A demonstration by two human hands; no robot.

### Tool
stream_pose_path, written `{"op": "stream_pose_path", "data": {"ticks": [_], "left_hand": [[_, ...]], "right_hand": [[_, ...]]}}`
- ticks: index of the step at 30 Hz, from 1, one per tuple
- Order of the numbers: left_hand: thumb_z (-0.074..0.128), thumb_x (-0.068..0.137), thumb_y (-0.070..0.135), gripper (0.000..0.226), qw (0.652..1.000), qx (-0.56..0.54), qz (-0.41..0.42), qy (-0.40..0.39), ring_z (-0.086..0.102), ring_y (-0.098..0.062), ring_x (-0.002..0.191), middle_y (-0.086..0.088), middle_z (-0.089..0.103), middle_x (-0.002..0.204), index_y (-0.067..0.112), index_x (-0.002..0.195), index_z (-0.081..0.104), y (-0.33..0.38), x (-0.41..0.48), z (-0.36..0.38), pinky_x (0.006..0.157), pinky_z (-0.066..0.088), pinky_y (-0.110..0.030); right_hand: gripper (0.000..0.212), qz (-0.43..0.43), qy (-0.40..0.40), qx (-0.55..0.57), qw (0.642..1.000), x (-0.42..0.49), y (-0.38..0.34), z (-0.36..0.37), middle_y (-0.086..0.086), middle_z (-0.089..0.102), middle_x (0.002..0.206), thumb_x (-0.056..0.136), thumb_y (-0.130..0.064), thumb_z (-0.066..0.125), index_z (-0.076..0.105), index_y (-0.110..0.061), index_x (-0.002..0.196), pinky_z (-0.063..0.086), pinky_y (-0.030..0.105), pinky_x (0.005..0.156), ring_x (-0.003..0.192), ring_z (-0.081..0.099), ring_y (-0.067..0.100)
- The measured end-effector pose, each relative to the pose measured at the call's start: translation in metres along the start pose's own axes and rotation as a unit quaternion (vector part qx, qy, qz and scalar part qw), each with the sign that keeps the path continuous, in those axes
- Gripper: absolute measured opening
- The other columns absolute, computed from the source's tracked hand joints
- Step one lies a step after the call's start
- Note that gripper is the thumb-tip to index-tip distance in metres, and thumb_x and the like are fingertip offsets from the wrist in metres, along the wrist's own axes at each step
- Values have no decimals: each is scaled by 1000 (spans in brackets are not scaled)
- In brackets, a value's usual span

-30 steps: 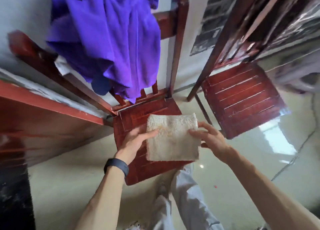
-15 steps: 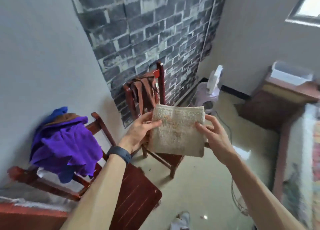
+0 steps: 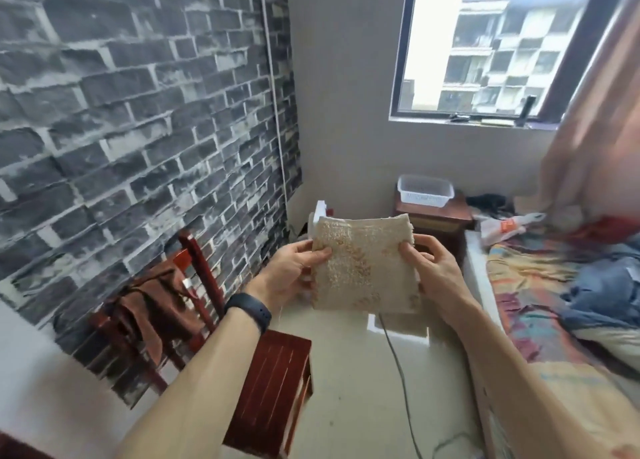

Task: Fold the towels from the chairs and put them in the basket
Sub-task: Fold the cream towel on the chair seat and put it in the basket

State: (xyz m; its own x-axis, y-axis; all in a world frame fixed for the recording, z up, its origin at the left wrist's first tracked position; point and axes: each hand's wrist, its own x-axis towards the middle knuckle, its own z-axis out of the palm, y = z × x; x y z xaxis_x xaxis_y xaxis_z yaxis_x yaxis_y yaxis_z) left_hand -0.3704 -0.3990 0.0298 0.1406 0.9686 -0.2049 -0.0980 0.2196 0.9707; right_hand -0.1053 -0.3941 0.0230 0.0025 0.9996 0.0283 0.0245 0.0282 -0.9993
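— Basket point(image 3: 425, 190) shifted to just above the fingers point(image 3: 321, 253).
— And the towel point(image 3: 363, 268)?
— Folded, held between them: left hand point(image 3: 292, 273) and right hand point(image 3: 434, 271) each pinched a side edge, fingers curled round it.

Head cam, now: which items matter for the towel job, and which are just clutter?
Job: folded beige towel, gripped by left hand and right hand; brown towel over the chair back; white basket on the nightstand.
Clutter: bed, plastic bag, floor cable, curtain.

Bare forearms; a dark wristband point(image 3: 248, 310) on the left wrist.
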Motion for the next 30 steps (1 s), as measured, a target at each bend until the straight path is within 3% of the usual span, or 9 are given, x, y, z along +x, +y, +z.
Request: {"op": "stream_pose_path", "data": {"ticks": [4, 7, 9, 13, 17, 22, 24, 30], "left_hand": [[75, 78, 26, 48, 1000, -5, 2, -11, 62, -37, 117, -13, 69, 122, 14, 124, 65, 18, 78, 35, 105, 44, -56], [73, 86, 20, 36, 1000, -11, -7, -29, 70, -26, 97, -10, 73, 114, 17, 120, 65, 32, 138, 60, 81, 59, -41], [74, 86, 20, 34, 999, -21, -12, -31, 71, -19, 88, -5, 75, 106, 19, 119, 66, 43, 174, 74, 69, 59, -33], [77, 84, 27, 38, 999, 4, -8, -35, 72, -17, 82, -1, 76, 100, 22, 120, 65, 66, 247, 98, 66, 57, -33], [75, 86, 30, 36, 999, 30, -5, -43, 70, -19, 78, -2, 75, 99, 22, 120, 66, 83, 334, 115, 67, 56, -32], [73, 89, 27, 34, 998, 26, 1, -54, 70, -23, 86, -6, 75, 104, 20, 121, 65, 94, 463, 124, 78, 57, -40], [72, 89, 25, 33, 998, 21, -5, -64, 70, -22, 80, -5, 75, 99, 19, 121, 65, 102, 515, 129, 70, 59, -36], [74, 88, 29, 31, 995, 27, -22, -96, 72, -21, 83, -2, 76, 99, 24, 118, 66, 135, 653, 157, 66, 58, -33]], "right_hand": [[19, 1, 25, 0, 1000, 67, -2, -41, 12, 76, 94, 94, -35, 68, 65, -24, 109, 59, 36, 65, 82, 72, 18], [15, 6, 38, 1, 999, 115, -1, -74, 7, 77, 90, 93, -38, 70, 65, -31, 104, 56, 33, 59, 82, 74, 18], [6, 10, 53, 9, 999, 147, -2, -93, 3, 76, 86, 92, -37, 72, 67, -36, 95, 54, 29, 54, 77, 73, 14], [7, -1, 85, 18, 996, 210, -8, -120, -1, 76, 83, 92, -33, 72, 68, -39, 92, 54, 25, 52, 74, 72, 9], [9, -8, 113, 6, 994, 285, -8, -142, -2, 75, 86, 92, -37, 72, 67, -44, 93, 59, 32, 62, 76, 72, 7], [11, -18, 129, -9, 991, 396, 5, -165, -1, 76, 84, 94, -32, 69, 67, -34, 104, 60, 32, 64, 76, 72, 7], [12, -9, 131, -11, 991, 442, 9, -174, 2, 76, 89, 94, -33, 69, 66, -33, 107, 61, 37, 70, 80, 72, 11], [11, 7, 191, -5, 982, 562, 14, -210, -1, 77, 87, 94, -35, 69, 66, -38, 104, 55, 28, 53, 74, 72, 5]]}}
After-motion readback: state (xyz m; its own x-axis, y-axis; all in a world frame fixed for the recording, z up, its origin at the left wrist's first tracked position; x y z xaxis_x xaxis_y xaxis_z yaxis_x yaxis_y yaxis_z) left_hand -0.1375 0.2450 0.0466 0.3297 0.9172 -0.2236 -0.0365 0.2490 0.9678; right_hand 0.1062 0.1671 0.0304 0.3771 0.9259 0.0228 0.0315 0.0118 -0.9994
